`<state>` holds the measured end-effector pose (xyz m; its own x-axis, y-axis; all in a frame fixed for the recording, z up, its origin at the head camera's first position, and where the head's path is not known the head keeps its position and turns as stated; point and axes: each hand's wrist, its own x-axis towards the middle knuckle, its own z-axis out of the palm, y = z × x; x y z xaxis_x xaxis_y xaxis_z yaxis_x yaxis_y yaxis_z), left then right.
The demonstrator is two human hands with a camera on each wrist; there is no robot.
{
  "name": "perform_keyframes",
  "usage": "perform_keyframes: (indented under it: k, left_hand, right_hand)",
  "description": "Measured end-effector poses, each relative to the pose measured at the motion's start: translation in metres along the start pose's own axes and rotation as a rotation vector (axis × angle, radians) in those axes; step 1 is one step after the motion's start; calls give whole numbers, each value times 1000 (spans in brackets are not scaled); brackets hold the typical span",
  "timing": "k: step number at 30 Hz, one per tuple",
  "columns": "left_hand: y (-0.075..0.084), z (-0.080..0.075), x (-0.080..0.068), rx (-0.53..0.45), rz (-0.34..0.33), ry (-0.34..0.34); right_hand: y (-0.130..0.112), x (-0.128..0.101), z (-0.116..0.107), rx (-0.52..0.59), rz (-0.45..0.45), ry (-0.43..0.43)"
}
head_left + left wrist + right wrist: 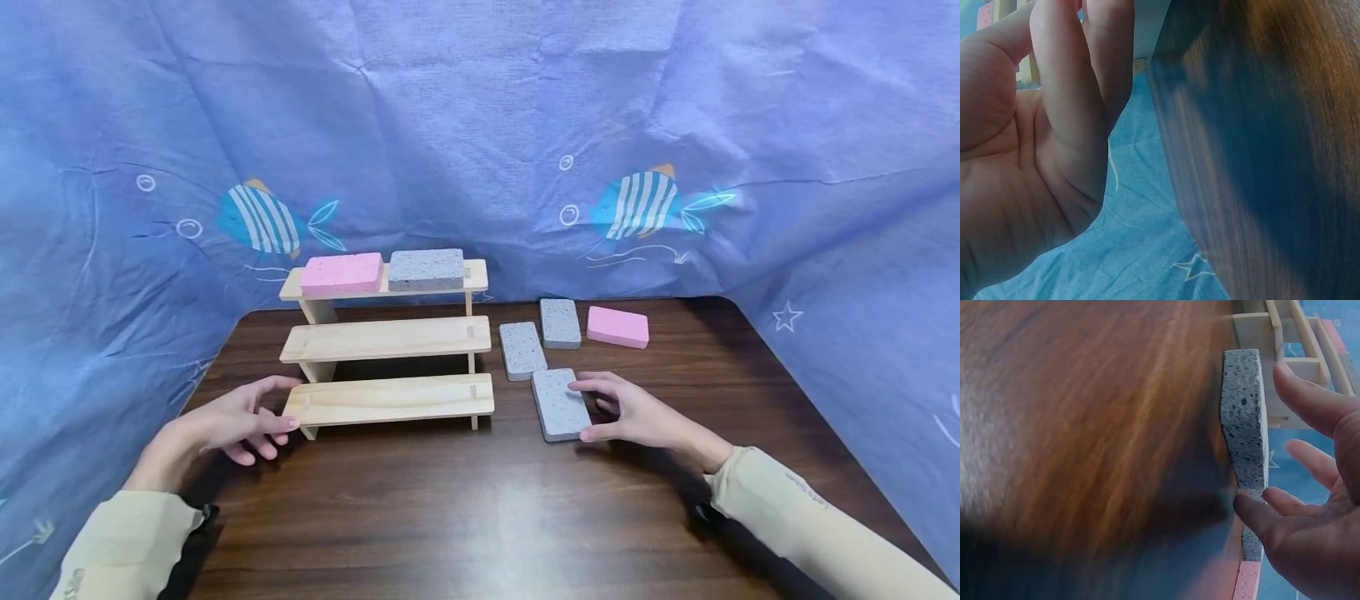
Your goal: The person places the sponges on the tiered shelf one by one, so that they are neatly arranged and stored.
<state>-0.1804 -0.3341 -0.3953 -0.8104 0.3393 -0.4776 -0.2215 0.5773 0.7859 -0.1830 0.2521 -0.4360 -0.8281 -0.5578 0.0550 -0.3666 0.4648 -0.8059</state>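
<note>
My right hand [630, 412] reaches over the nearest grey pumice stone [561, 405], a flat pitted block lying on the table. Its fingers and thumb are spread at the stone's right side; in the right wrist view the thumb stands apart from the grey stone [1244, 412]. My left hand [238, 417] is at the left end of a three-step wooden rack [390, 400], pinching the end of the lowest board between thumb and finger. A pink pumice stone [342, 275] and a grey one [426, 269] lie side by side on the top step.
Two more grey stones, one nearer the rack [522, 351] and one farther back [560, 323], lie right of the rack. Another pink stone [617, 327] is beside them. A blue fish-patterned cloth [480, 125] hangs behind the brown wooden table [420, 508].
</note>
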Motion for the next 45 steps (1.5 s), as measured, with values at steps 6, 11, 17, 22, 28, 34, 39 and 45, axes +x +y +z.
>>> perform_keyframes:
  k: [6,11,17,22,28,34,39,45]
  left_hand:
    - [-2,-1,0,7,5,5]
    - [-3,-1,1,7,5,4]
    - [0,-2,1,3,1,0]
    - [1,-1,1,-9,-9,-5]
    - [1,-1,2,-13,-17,1]
    - [1,0,2,-16,-13,-1]
    - [1,-1,2,-20,-11,-5]
    - [0,-1,2,-10,-2,-5]
  right_hand:
    - [-1,4,5,-184,-10,23]
    - [5,7,6,-222,-20,14]
    - [5,9,6,-253,-30,14]
    - [4,9,6,-252,-19,14]
    - [4,10,4,-258,-12,13]
    - [6,8,-3,-277,-25,-28]
    - [12,6,-15,-288,-63,-47]
    - [24,5,-30,-311,-92,15]
